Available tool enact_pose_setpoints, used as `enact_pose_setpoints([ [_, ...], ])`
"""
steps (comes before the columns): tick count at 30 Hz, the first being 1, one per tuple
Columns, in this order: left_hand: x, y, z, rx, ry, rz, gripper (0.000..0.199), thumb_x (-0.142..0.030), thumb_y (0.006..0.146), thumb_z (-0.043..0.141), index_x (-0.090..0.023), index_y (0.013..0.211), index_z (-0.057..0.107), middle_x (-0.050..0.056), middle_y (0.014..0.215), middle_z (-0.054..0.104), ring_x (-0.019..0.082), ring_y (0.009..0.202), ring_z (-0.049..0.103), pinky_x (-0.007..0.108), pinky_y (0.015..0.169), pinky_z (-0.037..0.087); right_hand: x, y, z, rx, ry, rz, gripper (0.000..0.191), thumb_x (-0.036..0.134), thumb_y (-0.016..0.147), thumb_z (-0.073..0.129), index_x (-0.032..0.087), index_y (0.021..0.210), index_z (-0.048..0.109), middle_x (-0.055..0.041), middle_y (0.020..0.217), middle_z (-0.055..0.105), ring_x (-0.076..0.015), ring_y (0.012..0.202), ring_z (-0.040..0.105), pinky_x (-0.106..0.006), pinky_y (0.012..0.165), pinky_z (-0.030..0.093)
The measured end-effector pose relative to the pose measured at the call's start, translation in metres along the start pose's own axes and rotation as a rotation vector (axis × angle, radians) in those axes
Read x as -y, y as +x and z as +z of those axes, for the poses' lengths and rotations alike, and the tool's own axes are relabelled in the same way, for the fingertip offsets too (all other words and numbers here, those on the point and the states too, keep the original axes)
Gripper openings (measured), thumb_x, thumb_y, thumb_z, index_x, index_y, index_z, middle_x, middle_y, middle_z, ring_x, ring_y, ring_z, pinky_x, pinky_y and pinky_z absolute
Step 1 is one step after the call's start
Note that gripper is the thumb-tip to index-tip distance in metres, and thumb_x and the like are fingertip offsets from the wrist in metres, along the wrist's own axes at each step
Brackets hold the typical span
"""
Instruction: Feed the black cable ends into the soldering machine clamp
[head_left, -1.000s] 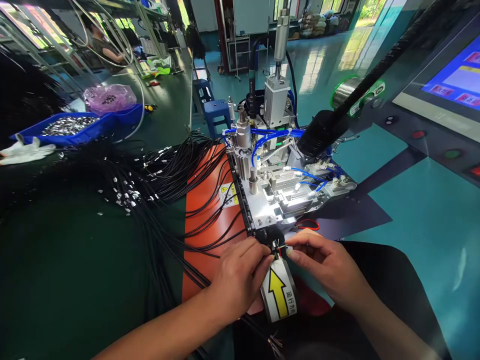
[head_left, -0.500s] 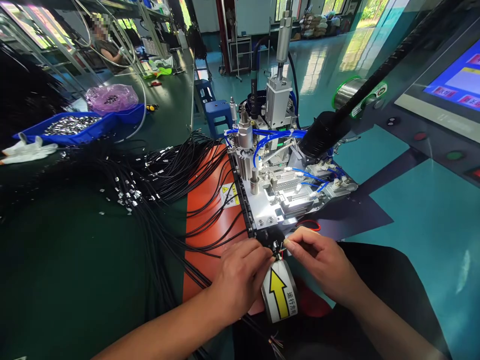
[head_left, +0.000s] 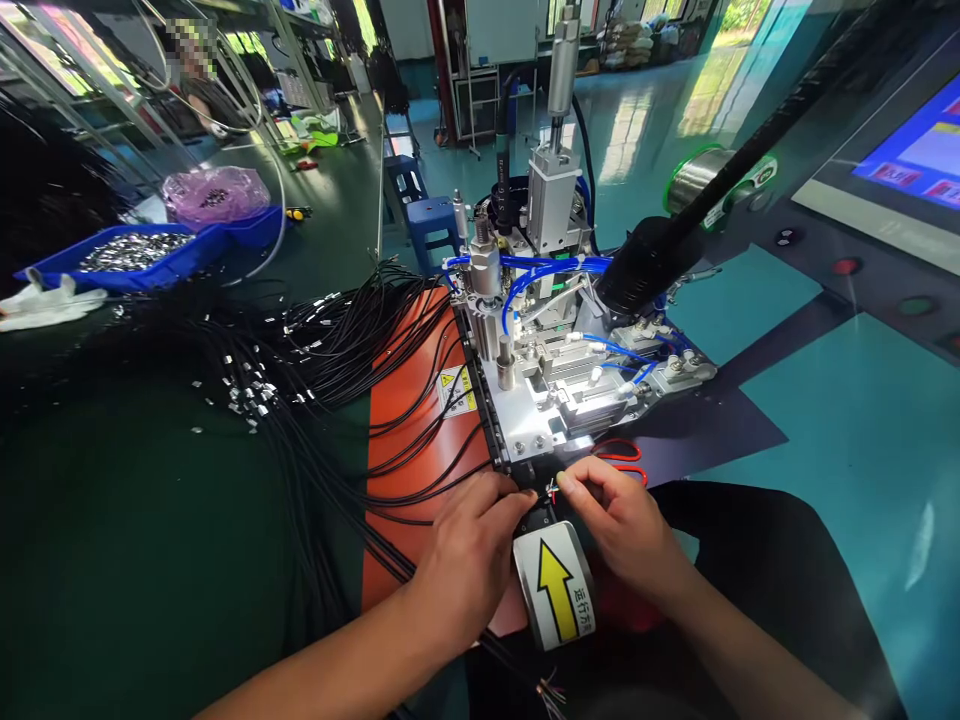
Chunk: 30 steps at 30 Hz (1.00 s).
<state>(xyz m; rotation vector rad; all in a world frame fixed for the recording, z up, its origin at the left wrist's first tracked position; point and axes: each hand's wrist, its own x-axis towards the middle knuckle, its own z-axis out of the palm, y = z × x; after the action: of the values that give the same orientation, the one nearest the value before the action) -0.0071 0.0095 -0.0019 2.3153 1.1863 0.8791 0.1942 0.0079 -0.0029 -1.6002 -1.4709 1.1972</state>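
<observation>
My left hand (head_left: 472,540) is closed, thumb and forefinger pinching a black cable near its stripped end. Fine coloured wires (head_left: 553,491), one of them red, stick out between my two hands. On their other side my right hand (head_left: 619,515) pinches the wire tips between thumb and forefinger. Both hands are just in front of the machine's near edge, above a rounded metal guard (head_left: 585,585) with a yellow arrow label. Behind them stands the metal machine (head_left: 517,410) with blue air tubes. Which wires my right fingers hold is too small to tell.
Black cables (head_left: 300,480) lie across the dark table and an orange sheet (head_left: 401,390) to the left. Red-handled scissors (head_left: 630,470) lie beyond my right hand. A blue tray (head_left: 135,255) holds small metal parts. A solder wire spool (head_left: 694,185) hangs right. A person (head_left: 202,95) sits far left.
My right hand has shifted slightly left, closer to my left hand. My left hand has also moved a little left. More of the red scissor handles shows, and the view has turned slightly.
</observation>
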Motion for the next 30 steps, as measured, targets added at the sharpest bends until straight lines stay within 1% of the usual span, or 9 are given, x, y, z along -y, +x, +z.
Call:
enact_pose_setpoints([
  [3,-0.0001,0.0002,-0.0002,0.0,0.004,0.007,0.022,-0.009,0.095,0.055,-0.02,0.108,0.068,0.006,0.096,0.064,0.018,0.087,0.06,0.03,0.073,0.05,-0.0012,0.0008,0.0021,-0.009,0.003,0.002,0.028,0.042,0.097,0.051,0.022,0.08,0.058,0.0016,0.075,0.058,-0.0164,0.07,0.055,-0.027,0.065,0.043],
  [13,-0.0018,0.0012,-0.0027,0.01,0.041,0.015,0.022,-0.01,0.096,0.051,-0.019,0.105,0.069,0.007,0.096,0.063,0.019,0.086,0.059,0.03,0.073,0.051,-0.0017,0.002,0.0049,-0.006,0.001,-0.002,0.028,0.042,0.097,0.051,0.021,0.079,0.058,0.0007,0.076,0.059,-0.0171,0.071,0.056,-0.029,0.067,0.044],
  [20,-0.004,0.0016,-0.0039,0.023,0.047,0.02,0.021,-0.007,0.093,0.052,-0.018,0.104,0.067,0.007,0.096,0.062,0.019,0.084,0.058,0.032,0.072,0.051,-0.0019,0.0025,0.0048,-0.012,0.0,-0.001,0.028,0.042,0.098,0.051,0.021,0.08,0.058,0.0005,0.076,0.059,-0.0176,0.072,0.056,-0.029,0.067,0.044],
  [26,-0.003,0.0001,-0.004,0.071,0.021,-0.005,0.027,-0.004,0.09,0.051,-0.018,0.108,0.066,0.008,0.101,0.061,0.021,0.09,0.058,0.033,0.077,0.051,-0.0014,0.0012,0.0051,-0.031,-0.003,-0.012,0.028,0.041,0.097,0.051,0.021,0.079,0.058,0.0002,0.076,0.06,-0.0176,0.072,0.056,-0.029,0.067,0.044],
  [30,-0.0035,0.0004,-0.0054,0.08,0.011,-0.01,0.028,-0.004,0.09,0.05,-0.018,0.109,0.066,0.008,0.1,0.06,0.02,0.089,0.058,0.033,0.076,0.051,0.0,0.0004,0.005,-0.032,-0.002,-0.02,0.028,0.04,0.097,0.051,0.021,0.079,0.059,-0.0001,0.077,0.061,-0.0175,0.072,0.057,-0.029,0.068,0.045],
])
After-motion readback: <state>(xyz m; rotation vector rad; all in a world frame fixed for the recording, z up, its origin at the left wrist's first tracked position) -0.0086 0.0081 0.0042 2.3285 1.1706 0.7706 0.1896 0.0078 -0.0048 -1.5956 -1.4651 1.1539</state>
